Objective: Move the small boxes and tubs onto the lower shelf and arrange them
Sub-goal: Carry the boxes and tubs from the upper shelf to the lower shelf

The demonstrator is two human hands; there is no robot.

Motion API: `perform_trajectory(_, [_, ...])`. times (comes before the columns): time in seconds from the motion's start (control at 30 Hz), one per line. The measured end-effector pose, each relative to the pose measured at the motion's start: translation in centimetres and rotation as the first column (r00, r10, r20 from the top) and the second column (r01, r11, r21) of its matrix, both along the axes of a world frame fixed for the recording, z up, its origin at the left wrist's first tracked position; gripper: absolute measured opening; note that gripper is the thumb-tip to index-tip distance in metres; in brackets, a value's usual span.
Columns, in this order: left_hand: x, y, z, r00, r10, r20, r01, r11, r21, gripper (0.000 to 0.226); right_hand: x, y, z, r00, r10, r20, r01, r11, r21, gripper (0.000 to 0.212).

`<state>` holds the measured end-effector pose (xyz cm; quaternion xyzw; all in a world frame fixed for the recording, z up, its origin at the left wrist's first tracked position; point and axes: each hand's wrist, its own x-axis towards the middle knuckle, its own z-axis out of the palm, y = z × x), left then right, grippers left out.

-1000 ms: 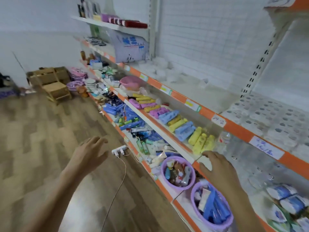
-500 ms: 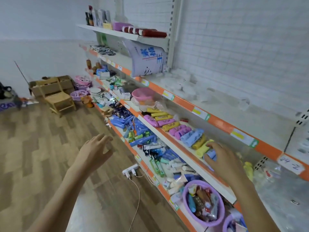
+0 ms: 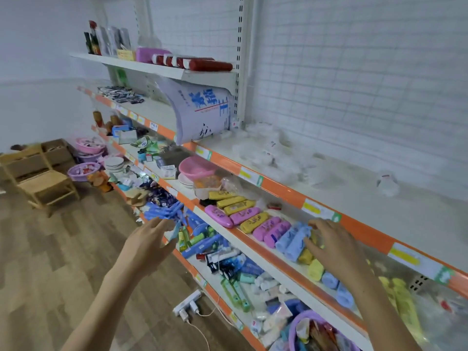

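Observation:
A row of small oblong boxes in yellow, pink and blue (image 3: 255, 220) lies along the middle shelf (image 3: 253, 245). My right hand (image 3: 331, 245) hovers over the blue boxes (image 3: 293, 238) with fingers spread, holding nothing; whether it touches them I cannot tell. My left hand (image 3: 148, 245) is open in the air in front of the lower shelf (image 3: 202, 278), which is strewn with tubes and blue packets. A purple tub (image 3: 316, 331) full of small items stands on the lower shelf at the bottom right. A pink tub (image 3: 196, 168) sits further left on the middle shelf.
The upper shelf (image 3: 278, 191) holds clear plastic items and a large white and blue sack (image 3: 200, 110). A white power strip (image 3: 187, 302) with a cable lies on the wooden floor. A wooden chair (image 3: 43, 182) and pink and purple basins (image 3: 84, 171) stand at the far left.
The view has swung left and upward along the shelves. My right hand has moved from the purple tubs up to the row of coloured boxes. My left hand stays open in the air.

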<state>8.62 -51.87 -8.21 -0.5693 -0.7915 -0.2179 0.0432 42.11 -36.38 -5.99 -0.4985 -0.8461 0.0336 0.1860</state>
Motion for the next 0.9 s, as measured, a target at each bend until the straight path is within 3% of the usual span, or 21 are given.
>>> perform_trajectory(0.33, [-7.3, 19.8, 4.7, 0.969, -0.226, -0.1, 0.232, 0.971, 0.055, 0.031, -6.2, 12.9, 2.7, 0.989, -0.106, -0.101, 0.116, 0.988, 0.101, 0.029])
perform_trajectory(0.6, [-9.0, 33.2, 7.1, 0.902, -0.413, -0.122, 0.427, 0.895, 0.128, 0.029, -9.4, 19.9, 5.1, 0.98, -0.192, -0.06, 0.198, 0.973, 0.123, 0.032])
perform_trajectory(0.73, [-9.9, 40.8, 7.6, 0.829, -0.546, -0.124, 0.559, 0.814, 0.156, 0.029, -11.7, 23.2, 5.9, 0.966, -0.253, -0.05, 0.257, 0.96, 0.111, 0.033])
perform_trajectory(0.9, [-10.0, 49.4, 7.3, 0.68, -0.727, -0.093, 0.733, 0.678, 0.057, 0.03, -14.7, 27.2, 5.7, 0.95, -0.311, -0.014, 0.311, 0.95, -0.017, 0.033])
